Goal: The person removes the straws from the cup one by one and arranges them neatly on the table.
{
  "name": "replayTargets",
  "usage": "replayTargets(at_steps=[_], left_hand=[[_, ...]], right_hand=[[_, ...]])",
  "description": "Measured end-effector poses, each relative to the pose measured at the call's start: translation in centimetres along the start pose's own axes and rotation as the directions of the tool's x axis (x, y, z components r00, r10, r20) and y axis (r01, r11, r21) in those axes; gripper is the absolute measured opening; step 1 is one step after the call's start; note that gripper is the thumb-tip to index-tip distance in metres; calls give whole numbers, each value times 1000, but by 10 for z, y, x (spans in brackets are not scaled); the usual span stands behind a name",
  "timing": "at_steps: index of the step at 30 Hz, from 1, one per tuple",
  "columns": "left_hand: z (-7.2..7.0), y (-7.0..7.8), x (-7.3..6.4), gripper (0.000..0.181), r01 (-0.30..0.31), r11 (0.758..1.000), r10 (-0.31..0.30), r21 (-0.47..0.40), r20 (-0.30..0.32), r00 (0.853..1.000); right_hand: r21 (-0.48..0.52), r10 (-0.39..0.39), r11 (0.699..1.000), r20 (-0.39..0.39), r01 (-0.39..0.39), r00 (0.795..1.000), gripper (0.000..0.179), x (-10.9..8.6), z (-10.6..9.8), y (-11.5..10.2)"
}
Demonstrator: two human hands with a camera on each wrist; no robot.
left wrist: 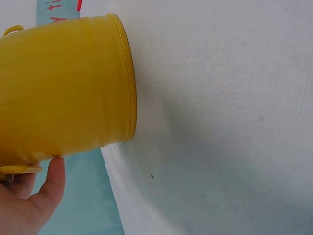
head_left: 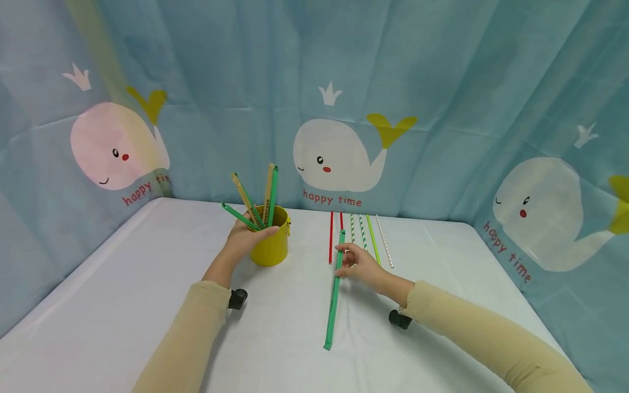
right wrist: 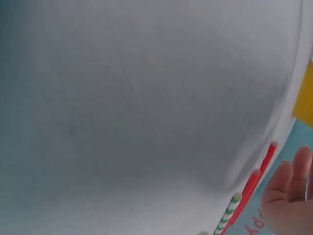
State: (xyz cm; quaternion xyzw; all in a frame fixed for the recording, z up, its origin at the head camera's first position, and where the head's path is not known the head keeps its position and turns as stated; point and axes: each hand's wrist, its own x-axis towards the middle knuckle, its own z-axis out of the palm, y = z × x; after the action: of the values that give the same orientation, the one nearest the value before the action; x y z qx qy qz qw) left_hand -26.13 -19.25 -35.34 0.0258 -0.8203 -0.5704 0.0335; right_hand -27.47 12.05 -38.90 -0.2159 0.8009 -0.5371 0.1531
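My left hand holds the side of a small yellow bucket, its thumb along the rim. In the left wrist view, fingertips touch the wall of the bucket beside its handle lug. Several slim wrapped sticks, green and tan, lean out of the bucket; they look like straws in paper sleeves. To the right of it, my right hand pinches a long green wrapped straw between thumb and fingers. The right wrist view shows only part of that hand.
Several bare straws lie in a row behind my right hand: a red straw, green-striped ones, a lime straw and a pale dotted straw. A white cloth covers the table. Blue whale-print curtains stand along its back and sides.
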Motion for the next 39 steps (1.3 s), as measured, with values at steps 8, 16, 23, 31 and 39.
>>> replayTargets(at_steps=[8,16,23,31,39], left_hand=[[1,0,1,81,-6,1000,6,-15,4,1000],[1,-1,1,83,5,1000,-5,-1,-1,1000],[0,-2,-1,84,0,1000,0,8,-4,1000],[1,-2,-1,81,-5,1000,5,-6,-1,1000],[1,0,0,80,0,1000,0,4,-5,1000]], right_hand=[[-26,32,999,50,-31,998,56,-6,11,3],[-105,43,994,115,-31,992,53,-13,17,0],[-182,18,983,194,18,981,46,-16,20,1],[-293,21,954,276,63,961,46,-21,19,1],[-554,26,815,331,172,943,71,-21,13,-6]])
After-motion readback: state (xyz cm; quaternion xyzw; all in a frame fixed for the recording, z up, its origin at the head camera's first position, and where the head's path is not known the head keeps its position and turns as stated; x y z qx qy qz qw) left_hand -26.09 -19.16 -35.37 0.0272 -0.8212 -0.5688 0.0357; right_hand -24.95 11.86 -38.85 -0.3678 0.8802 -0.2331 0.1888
